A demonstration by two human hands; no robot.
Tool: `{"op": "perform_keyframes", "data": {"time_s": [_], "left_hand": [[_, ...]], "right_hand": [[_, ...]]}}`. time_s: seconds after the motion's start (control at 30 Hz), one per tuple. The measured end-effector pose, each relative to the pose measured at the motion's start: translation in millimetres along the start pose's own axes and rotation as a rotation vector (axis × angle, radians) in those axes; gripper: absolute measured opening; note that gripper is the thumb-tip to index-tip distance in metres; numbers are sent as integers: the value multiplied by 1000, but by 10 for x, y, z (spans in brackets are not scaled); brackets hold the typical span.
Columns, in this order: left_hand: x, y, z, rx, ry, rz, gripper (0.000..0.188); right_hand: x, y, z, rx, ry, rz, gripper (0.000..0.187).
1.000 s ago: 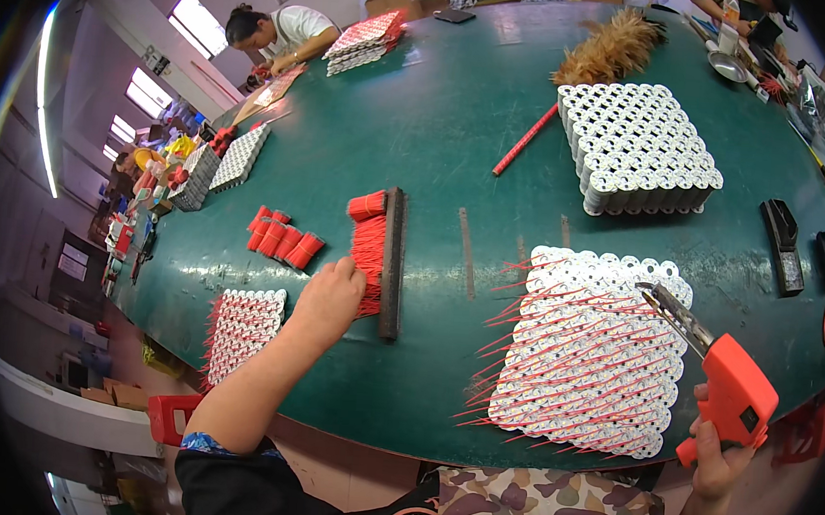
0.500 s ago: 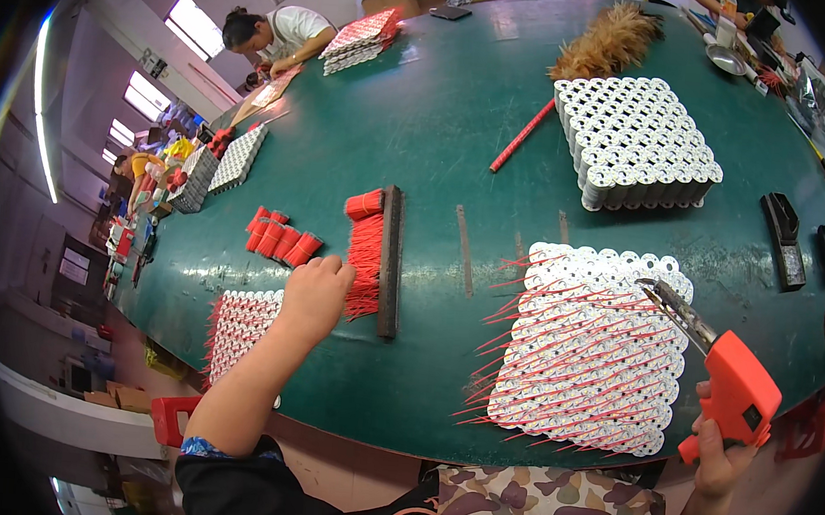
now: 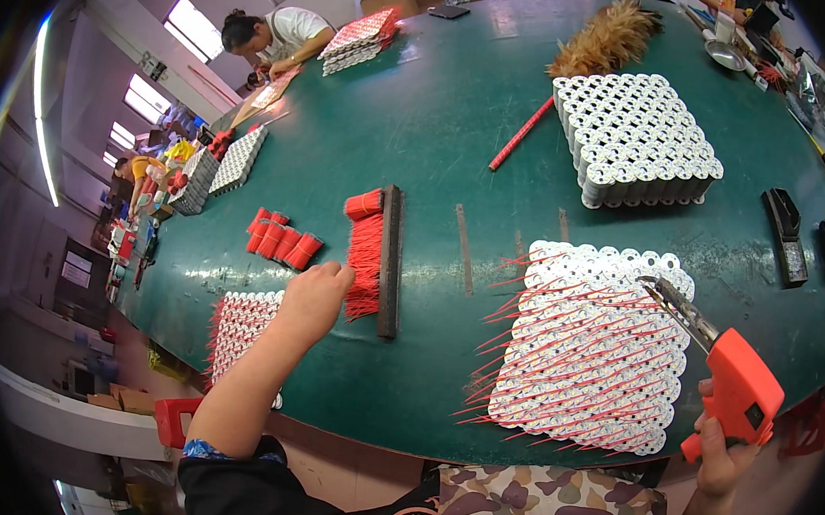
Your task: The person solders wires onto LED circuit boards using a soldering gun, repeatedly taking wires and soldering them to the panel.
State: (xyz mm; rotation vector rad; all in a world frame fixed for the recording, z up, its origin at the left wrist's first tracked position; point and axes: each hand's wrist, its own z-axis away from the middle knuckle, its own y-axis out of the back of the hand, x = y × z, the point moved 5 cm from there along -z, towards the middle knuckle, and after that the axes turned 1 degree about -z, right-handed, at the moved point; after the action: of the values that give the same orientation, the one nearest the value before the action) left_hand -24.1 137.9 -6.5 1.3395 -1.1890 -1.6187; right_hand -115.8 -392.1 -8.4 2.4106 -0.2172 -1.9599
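The right hand [image 3: 722,459], just off the near right corner of the wired white board [image 3: 597,352], is wrapped round the grip of a red pistol-shaped tool [image 3: 746,381]. The tool slants in so that its metal nose sits over the board's far right corner; held this way, I'd say, the wrist keeps clear of the red wires. Whether the nose touches, I can't make out from here.

The left hand [image 3: 317,294] is well to the left of the board, fingers curled together beside the loose red wires [image 3: 364,268]; I cannot tell if a wire is pinched in them. Those wires lie against a dark bar [image 3: 390,275], between hand and board, which probably keeps them lined up for picking.

The board itself lies flat on the green worktop [image 3: 440,135] near its edge, in front of the person, its wires all slanting one way and poking out past its left side. Further left of it are tied red bundles [image 3: 283,241], likely a reserve within reach, and another wired panel [image 3: 247,332], partly behind the forearm.

Beyond the board stands a thick white stack [image 3: 637,130], seemingly parked clear of the elbows, with a feather duster [image 3: 605,41] behind it.
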Motion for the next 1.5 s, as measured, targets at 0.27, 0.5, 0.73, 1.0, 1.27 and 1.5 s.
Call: {"op": "perform_keyframes", "data": {"time_s": [0.27,0.5,0.73,1.0,1.27,1.5], "left_hand": [[-9,-12,3,-56,7,44,17],[-98,19,-6,16,51,176,8],[6,92,-109,162,74,470,14],[127,95,-143,90,38,85,7],[624,574,-673,114,-96,-363,2],[1222,323,-884,-99,-291,-522,8]], "right_hand": [[32,27,7,6,-17,-7,45],[49,53,17,6,25,30,46],[36,43,12,15,-2,-4,45],[44,55,16,26,-4,5,45],[-21,21,6,65,-31,10,42],[-88,-39,-48,45,-67,-22,40]]}}
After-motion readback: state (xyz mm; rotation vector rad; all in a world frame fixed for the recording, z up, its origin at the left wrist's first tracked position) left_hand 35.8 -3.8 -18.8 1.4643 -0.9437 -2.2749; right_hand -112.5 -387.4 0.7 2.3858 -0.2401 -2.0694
